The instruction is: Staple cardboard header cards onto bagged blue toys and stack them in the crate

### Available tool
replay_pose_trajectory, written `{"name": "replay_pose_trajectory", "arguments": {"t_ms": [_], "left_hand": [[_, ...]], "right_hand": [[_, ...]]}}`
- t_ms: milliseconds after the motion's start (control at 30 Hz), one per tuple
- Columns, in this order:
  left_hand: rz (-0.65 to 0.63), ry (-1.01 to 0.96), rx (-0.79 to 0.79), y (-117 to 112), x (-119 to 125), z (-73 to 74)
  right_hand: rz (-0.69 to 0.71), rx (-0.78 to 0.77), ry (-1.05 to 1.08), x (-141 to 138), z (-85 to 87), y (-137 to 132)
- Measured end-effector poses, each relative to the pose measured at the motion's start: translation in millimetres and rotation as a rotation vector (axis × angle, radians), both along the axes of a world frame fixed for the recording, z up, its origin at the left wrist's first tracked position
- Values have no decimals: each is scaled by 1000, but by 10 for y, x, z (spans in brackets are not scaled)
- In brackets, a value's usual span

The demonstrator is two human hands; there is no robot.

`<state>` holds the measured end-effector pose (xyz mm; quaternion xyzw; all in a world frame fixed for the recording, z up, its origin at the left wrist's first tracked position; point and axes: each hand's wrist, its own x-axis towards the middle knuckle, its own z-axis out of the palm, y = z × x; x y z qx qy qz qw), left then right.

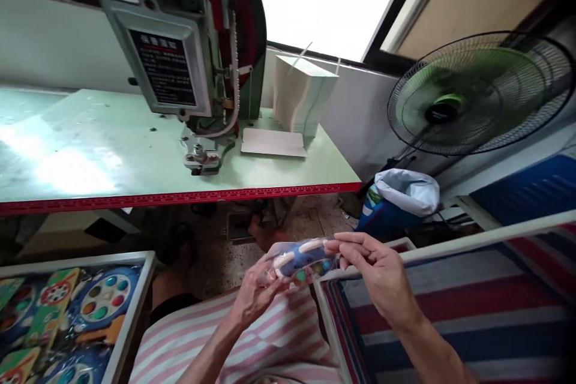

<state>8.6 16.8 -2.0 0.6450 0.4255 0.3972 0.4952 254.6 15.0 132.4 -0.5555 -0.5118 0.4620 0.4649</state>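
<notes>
Both my hands hold a small toy in a clear plastic bag [300, 259] over my lap, below the table's front edge. The toy is blue with white bars and coloured dots. My left hand [255, 293] grips the bag's left end with the fingers curled round it. My right hand [375, 269] pinches the right end between thumb and fingers. The bag sits just above the corner of a striped tray [405, 312] at my right.
A green table with a red ruler edge [180, 197] carries a machine [180, 54], a stack of cards [302, 93] and one flat card [273, 143]. A tray of similar bagged toys [67, 318] lies at lower left. A running fan [479, 93] stands at right.
</notes>
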Motion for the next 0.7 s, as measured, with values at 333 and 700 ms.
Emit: {"name": "replay_pose_trajectory", "arguments": {"t_ms": [333, 700], "left_hand": [[283, -398, -500, -145, -44, -357], [522, -474, -600, -307, 74, -572]], "right_hand": [[-248, 198, -592, 88, -566, 352], [-445, 340, -602, -41, -1156, 302]]}}
